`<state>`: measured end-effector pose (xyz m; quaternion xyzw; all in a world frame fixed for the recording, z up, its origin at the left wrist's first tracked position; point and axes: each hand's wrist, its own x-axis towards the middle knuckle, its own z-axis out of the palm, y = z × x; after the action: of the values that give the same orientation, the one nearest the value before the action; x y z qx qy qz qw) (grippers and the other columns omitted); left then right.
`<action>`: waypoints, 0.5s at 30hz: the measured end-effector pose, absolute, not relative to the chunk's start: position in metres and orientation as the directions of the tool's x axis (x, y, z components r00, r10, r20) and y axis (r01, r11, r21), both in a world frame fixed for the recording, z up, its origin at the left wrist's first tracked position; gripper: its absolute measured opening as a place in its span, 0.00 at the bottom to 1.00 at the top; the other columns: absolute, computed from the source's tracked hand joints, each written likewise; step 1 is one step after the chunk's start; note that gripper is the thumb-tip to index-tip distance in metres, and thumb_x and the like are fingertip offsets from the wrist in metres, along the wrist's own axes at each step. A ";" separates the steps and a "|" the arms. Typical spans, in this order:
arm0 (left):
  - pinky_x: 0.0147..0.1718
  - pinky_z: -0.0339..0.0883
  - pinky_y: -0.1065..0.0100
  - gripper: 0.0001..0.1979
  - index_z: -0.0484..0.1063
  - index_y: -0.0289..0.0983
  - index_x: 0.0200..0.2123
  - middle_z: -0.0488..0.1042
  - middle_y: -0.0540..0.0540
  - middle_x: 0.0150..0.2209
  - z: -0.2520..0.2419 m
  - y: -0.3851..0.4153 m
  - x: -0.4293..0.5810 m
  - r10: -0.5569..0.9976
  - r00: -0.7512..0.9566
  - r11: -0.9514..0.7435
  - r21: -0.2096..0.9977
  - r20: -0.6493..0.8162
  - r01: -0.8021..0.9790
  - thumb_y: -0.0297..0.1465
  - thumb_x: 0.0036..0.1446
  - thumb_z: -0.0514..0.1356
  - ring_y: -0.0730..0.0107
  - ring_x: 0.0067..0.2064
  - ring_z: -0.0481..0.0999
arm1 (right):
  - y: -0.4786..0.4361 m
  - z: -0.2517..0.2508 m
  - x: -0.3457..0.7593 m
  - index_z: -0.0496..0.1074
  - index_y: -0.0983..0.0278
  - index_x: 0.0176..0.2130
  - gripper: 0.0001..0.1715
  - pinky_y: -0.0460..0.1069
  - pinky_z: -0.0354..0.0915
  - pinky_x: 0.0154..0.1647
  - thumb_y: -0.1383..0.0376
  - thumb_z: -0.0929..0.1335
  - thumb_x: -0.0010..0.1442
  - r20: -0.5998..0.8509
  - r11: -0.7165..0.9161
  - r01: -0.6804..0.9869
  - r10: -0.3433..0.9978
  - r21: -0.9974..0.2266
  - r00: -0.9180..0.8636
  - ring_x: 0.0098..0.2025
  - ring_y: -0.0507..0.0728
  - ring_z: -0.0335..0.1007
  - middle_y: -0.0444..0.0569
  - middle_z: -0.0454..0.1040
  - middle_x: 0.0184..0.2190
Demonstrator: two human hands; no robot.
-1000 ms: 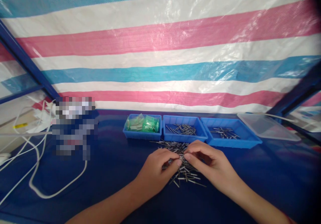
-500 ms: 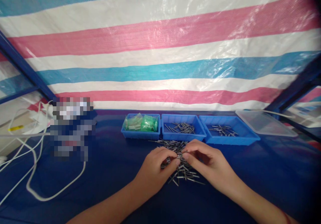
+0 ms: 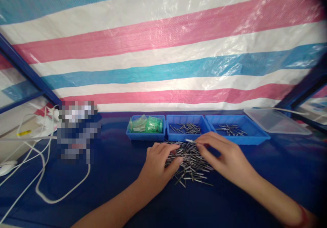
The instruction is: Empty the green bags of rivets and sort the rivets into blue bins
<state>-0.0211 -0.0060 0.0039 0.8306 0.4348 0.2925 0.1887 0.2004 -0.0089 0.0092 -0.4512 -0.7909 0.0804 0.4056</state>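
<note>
A heap of thin metal pins (image 3: 190, 160), dark with brighter sections, lies loose on the blue tabletop between my hands. My right hand (image 3: 222, 155) is above the heap's right side, thumb and forefinger pinched on one metal pin whose pale end sticks out to the left. On the left side of the heap, my left hand (image 3: 159, 165) has its thumb and fingers apart, with nothing visible between them. Just behind the heap stand a middle blue bin (image 3: 187, 117) and a right blue bin (image 3: 255, 132), both holding several similar pins.
A left blue bin (image 3: 145, 137) contains green and clear plastic packets (image 3: 153, 124). Behind the right bin, a translucent lid (image 3: 278, 120) lies flat. White cables (image 3: 42, 177) curl over the table's left part. A striped plastic sheet (image 3: 163, 58) hangs behind.
My hands have parted. The right one moved right and up with the pin; the left one's thumb and fingers have spread. The view has shifted slightly.
</note>
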 end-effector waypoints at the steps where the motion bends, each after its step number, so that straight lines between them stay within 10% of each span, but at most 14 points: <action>1: 0.45 0.57 0.60 0.14 0.70 0.43 0.49 0.74 0.48 0.45 0.003 -0.005 -0.022 0.826 0.471 -0.562 0.526 0.311 0.639 0.36 0.60 0.58 0.61 0.48 0.69 | -0.004 0.011 0.211 0.70 0.61 0.36 0.06 0.52 0.65 0.43 0.66 0.63 0.62 0.609 0.547 0.712 0.764 -0.440 -0.211 0.39 0.57 0.70 0.50 0.74 0.35; 10: 0.41 0.54 0.58 0.06 0.75 0.44 0.38 0.75 0.49 0.45 -0.004 -0.005 -0.023 0.789 0.561 -0.614 0.375 0.252 0.695 0.34 0.60 0.59 0.61 0.47 0.67 | 0.032 -0.007 0.296 0.74 0.65 0.32 0.14 0.60 0.61 0.39 0.57 0.66 0.58 0.591 0.023 0.995 0.805 -0.102 0.042 0.38 0.67 0.68 0.58 0.75 0.32; 15: 0.41 0.55 0.60 0.05 0.75 0.43 0.37 0.75 0.49 0.44 0.001 -0.006 -0.022 0.799 0.536 -0.600 0.416 0.272 0.683 0.33 0.60 0.58 0.63 0.46 0.69 | 0.022 0.003 0.266 0.73 0.63 0.35 0.12 0.59 0.60 0.45 0.59 0.64 0.61 0.627 0.246 0.956 0.773 -0.158 -0.095 0.38 0.63 0.70 0.54 0.76 0.34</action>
<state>-0.0216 -0.0062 0.0005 0.8665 0.4277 0.2216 0.1307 0.2662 0.0215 0.0031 -0.5963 -0.7251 -0.1471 0.3115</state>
